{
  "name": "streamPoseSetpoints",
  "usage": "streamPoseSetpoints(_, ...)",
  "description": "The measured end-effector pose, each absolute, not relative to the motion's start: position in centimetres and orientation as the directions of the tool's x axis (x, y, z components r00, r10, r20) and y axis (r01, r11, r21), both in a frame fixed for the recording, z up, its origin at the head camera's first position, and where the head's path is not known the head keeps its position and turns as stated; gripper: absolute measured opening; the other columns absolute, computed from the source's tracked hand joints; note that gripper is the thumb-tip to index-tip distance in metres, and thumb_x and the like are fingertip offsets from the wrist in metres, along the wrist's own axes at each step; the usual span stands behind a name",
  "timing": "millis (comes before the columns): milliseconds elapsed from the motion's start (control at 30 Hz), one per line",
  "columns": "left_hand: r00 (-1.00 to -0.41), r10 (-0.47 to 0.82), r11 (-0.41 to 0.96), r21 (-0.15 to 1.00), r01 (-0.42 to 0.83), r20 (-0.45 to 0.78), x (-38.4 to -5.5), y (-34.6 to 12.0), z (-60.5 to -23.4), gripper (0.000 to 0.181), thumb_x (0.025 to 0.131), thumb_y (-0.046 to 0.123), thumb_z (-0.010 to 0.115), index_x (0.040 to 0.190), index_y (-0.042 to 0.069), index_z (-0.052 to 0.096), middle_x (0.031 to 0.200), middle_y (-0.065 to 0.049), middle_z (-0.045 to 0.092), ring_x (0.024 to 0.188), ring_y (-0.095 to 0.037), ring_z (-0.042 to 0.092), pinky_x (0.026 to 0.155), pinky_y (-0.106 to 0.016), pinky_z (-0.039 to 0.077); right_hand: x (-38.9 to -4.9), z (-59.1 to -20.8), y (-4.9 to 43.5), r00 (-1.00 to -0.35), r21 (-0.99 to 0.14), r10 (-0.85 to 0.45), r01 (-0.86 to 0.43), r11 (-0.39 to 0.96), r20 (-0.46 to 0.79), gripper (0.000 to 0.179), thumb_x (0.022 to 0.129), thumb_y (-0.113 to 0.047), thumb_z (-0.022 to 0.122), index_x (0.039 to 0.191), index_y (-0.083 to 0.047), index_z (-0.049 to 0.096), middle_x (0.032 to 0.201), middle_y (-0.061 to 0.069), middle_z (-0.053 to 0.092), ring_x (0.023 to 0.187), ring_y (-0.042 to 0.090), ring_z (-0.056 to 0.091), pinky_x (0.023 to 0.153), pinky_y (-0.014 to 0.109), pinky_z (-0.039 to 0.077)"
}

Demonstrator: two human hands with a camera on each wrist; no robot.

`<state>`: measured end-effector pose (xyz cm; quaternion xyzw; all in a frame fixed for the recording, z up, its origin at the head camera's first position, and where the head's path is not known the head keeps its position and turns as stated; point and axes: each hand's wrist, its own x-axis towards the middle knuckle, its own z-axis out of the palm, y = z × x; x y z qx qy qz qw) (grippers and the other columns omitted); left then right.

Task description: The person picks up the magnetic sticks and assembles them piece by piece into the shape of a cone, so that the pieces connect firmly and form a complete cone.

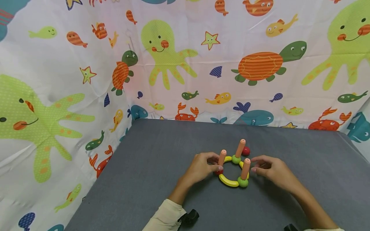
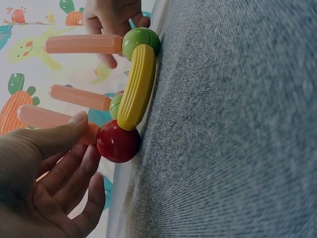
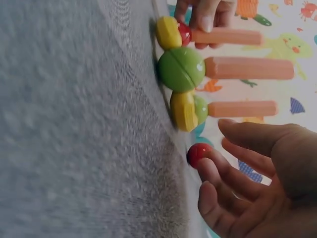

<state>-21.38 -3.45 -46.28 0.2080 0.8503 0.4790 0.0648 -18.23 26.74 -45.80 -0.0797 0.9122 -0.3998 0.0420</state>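
A ring of yellow curved pieces (image 1: 229, 181) joined by balls lies on the table. Orange sticks stand up from a red ball (image 2: 118, 141) on its left, a green ball (image 1: 243, 182) at the front right and another green ball (image 1: 236, 159) at the back. With thumb and fingers, my left hand (image 1: 200, 166) pinches the left orange stick (image 2: 44, 117) low down, just above the red ball. My right hand (image 1: 273, 170) is beside the ring's right side, fingers loosely bent, holding nothing. A separate red ball (image 1: 246, 151) sits behind the ring.
The grey tabletop (image 1: 162, 144) stretches around the ring on all sides. Behind it and to the left hangs a white cloth (image 1: 185, 73) printed with sea animals. A dark wrist strap device (image 1: 189, 218) is on the left sleeve.
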Motion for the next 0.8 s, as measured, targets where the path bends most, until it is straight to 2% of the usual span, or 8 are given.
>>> streamPoseSetpoints(133, -0.906, 0.415, 0.454, 0.843, 0.29, 0.088, -21.4, -3.6, -46.3, 0.028, 0.093, 0.02, 0.084, 0.119, 0.014, 0.078, 0.105, 0.006, 0.077, 0.093, -0.001, 0.069, 0.085, -0.022, 0.057, -19.2, -46.0, 26.8, -0.99, -0.715, -0.133, -0.126, 0.688, 0.047, 0.045, 0.098, -0.028, 0.079, 0.135, -0.005, 0.068, 0.115, 0.014, 0.074, 0.099, 0.028, 0.072, 0.072, 0.033, 0.058)
streamPoseSetpoints(367, -0.904, 0.418, 0.441, 0.849, 0.29, 0.091, -21.4, -3.7, -46.4, 0.027, 0.093, 0.022, 0.084, 0.119, 0.015, 0.078, 0.105, 0.007, 0.077, 0.092, 0.0, 0.069, 0.084, -0.022, 0.056, -20.7, -46.2, 26.6, -0.991, -0.683, -0.096, -0.133, 0.718, 0.092, 0.057, 0.1, -0.034, 0.076, 0.144, -0.001, 0.06, 0.129, 0.028, 0.067, 0.11, 0.042, 0.07, 0.082, 0.052, 0.061)
streamPoseSetpoints(600, -0.908, 0.41, 0.443, 0.851, 0.281, 0.086, -21.5, -3.6, -46.4, 0.027, 0.093, 0.022, 0.084, 0.119, 0.016, 0.078, 0.105, 0.007, 0.077, 0.092, -0.001, 0.069, 0.085, -0.023, 0.056, -22.3, -46.5, 25.7, -0.994, -0.664, -0.082, -0.105, 0.74, 0.066, 0.062, 0.101, -0.034, 0.074, 0.151, -0.002, 0.054, 0.141, 0.028, 0.06, 0.121, 0.047, 0.065, 0.092, 0.061, 0.057)
streamPoseSetpoints(800, -0.908, 0.41, 0.45, 0.846, 0.284, 0.087, -21.5, -3.5, -46.6, 0.027, 0.093, 0.023, 0.084, 0.119, 0.016, 0.078, 0.104, 0.008, 0.077, 0.092, 0.0, 0.069, 0.084, -0.022, 0.056, -23.1, -47.1, 25.1, -0.994, -0.664, -0.097, -0.11, 0.739, 0.057, 0.063, 0.102, -0.031, 0.074, 0.152, -0.001, 0.052, 0.144, 0.027, 0.06, 0.123, 0.046, 0.065, 0.096, 0.063, 0.054)
